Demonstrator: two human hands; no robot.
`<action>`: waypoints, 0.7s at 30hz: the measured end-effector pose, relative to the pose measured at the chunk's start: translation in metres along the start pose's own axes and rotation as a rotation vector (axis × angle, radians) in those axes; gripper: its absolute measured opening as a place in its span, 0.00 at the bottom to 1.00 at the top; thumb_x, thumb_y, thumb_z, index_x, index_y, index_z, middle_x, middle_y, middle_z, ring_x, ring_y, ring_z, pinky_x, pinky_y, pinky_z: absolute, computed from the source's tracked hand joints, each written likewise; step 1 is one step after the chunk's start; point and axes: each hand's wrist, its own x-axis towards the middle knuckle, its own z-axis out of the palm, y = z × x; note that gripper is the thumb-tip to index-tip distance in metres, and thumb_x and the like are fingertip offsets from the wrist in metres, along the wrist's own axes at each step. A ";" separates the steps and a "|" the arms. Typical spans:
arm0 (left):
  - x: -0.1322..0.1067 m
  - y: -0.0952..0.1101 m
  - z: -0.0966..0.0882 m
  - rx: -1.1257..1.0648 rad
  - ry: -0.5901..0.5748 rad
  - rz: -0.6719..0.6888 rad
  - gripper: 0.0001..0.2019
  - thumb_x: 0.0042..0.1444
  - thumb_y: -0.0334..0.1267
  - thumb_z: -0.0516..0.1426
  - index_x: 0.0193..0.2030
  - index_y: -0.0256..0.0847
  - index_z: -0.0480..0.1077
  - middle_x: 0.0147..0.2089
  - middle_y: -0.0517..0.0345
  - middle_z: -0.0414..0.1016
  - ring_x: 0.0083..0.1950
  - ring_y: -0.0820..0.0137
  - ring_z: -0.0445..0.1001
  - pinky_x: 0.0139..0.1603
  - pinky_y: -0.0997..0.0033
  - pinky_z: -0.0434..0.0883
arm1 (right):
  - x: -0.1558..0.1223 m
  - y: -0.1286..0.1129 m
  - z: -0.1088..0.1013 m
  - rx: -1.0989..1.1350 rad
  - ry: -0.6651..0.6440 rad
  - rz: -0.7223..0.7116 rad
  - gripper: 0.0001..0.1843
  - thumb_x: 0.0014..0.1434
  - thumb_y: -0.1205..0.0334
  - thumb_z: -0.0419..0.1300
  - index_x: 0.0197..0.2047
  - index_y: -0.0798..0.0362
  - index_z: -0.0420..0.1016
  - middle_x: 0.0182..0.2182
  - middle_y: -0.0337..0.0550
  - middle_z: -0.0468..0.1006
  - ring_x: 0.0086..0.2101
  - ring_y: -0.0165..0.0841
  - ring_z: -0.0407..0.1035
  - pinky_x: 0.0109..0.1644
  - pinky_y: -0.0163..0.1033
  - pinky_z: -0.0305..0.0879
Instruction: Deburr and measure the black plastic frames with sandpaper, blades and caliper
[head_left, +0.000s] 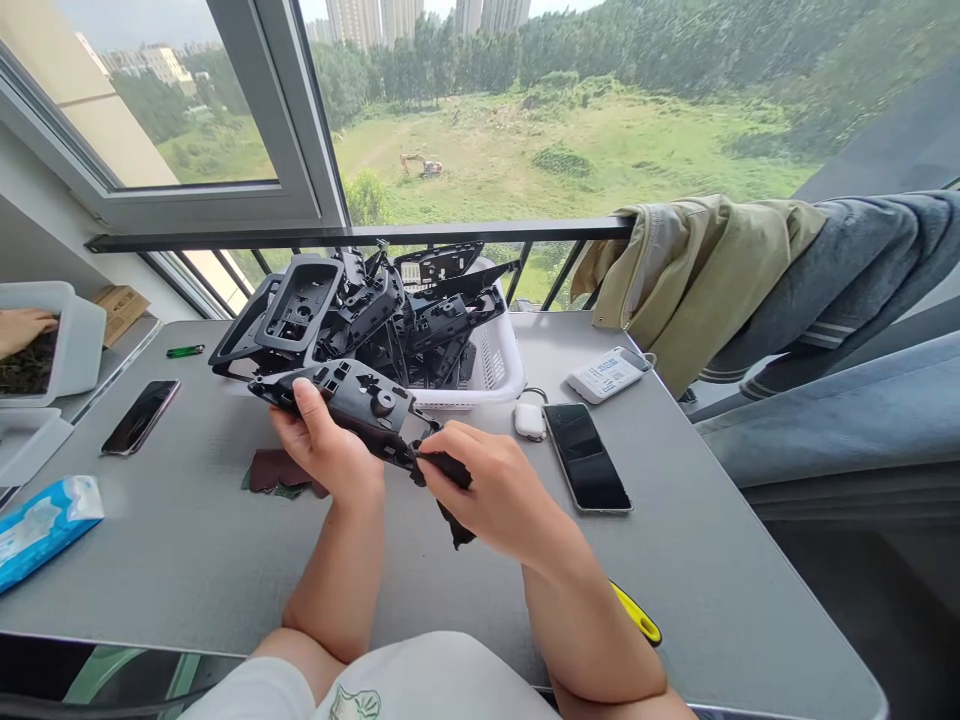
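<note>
My left hand point(334, 450) is closed around a long black plastic part point(352, 400), with the thumb on top. The part is tilted, its right end lower, and has slots, clips and a round boss. At that right end my right hand point(495, 485) is closed in a pinch on a dark piece point(450, 468). Whether this piece belongs to the part or is separate, I cannot tell. A black end point(456, 528) sticks out below the right fingers. Behind the hands, a white basket point(499, 360) is heaped with similar black plastic parts point(375, 310).
Brown sheets point(281, 470) lie beneath my left hand. Right: a phone point(589, 458), a white earbud case point(529, 421), a white device point(611, 374), a yellow-black handle point(636, 612). Left: another phone point(141, 417), a green lighter point(185, 351), a blue packet point(49, 530), another person's hand point(26, 330) in a bin point(79, 340).
</note>
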 end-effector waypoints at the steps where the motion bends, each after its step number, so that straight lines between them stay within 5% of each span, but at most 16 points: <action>1: -0.002 0.000 0.000 0.010 0.001 0.006 0.08 0.59 0.41 0.57 0.43 0.43 0.69 0.48 0.58 0.75 0.53 0.69 0.74 0.57 0.69 0.69 | 0.001 -0.001 0.002 0.032 0.007 -0.029 0.05 0.63 0.68 0.55 0.36 0.52 0.72 0.27 0.39 0.76 0.26 0.29 0.66 0.30 0.33 0.56; 5: -0.003 -0.001 0.000 0.054 -0.003 0.010 0.07 0.59 0.41 0.57 0.39 0.41 0.68 0.45 0.58 0.76 0.51 0.69 0.75 0.56 0.70 0.69 | 0.003 -0.002 0.009 -0.018 -0.051 -0.086 0.06 0.63 0.69 0.55 0.36 0.53 0.71 0.28 0.40 0.76 0.25 0.29 0.66 0.28 0.34 0.53; 9: 0.003 -0.003 -0.002 0.034 -0.022 0.072 0.08 0.59 0.40 0.57 0.43 0.41 0.67 0.48 0.55 0.76 0.50 0.69 0.75 0.55 0.69 0.70 | 0.001 0.002 0.002 -0.126 -0.079 0.027 0.07 0.61 0.72 0.55 0.33 0.53 0.70 0.27 0.39 0.75 0.24 0.29 0.64 0.28 0.34 0.51; 12: 0.006 -0.006 -0.003 0.068 -0.025 0.092 0.09 0.58 0.40 0.57 0.43 0.40 0.66 0.46 0.54 0.76 0.48 0.68 0.76 0.53 0.68 0.71 | 0.003 0.004 0.002 0.011 -0.032 0.031 0.06 0.62 0.69 0.55 0.35 0.53 0.71 0.28 0.40 0.76 0.26 0.29 0.66 0.31 0.33 0.56; 16: 0.007 -0.009 -0.003 0.124 -0.013 0.072 0.09 0.57 0.42 0.56 0.41 0.40 0.66 0.44 0.54 0.76 0.47 0.68 0.76 0.52 0.67 0.72 | 0.006 0.005 0.006 0.074 -0.124 -0.016 0.05 0.60 0.71 0.57 0.36 0.52 0.72 0.29 0.39 0.77 0.27 0.29 0.67 0.31 0.33 0.58; 21: 0.018 -0.006 -0.005 0.107 -0.020 -0.011 0.10 0.59 0.42 0.54 0.44 0.41 0.66 0.44 0.56 0.76 0.47 0.69 0.76 0.51 0.68 0.72 | 0.003 0.014 -0.014 0.035 -0.029 0.171 0.05 0.58 0.70 0.57 0.34 0.53 0.74 0.27 0.38 0.78 0.27 0.30 0.68 0.32 0.33 0.59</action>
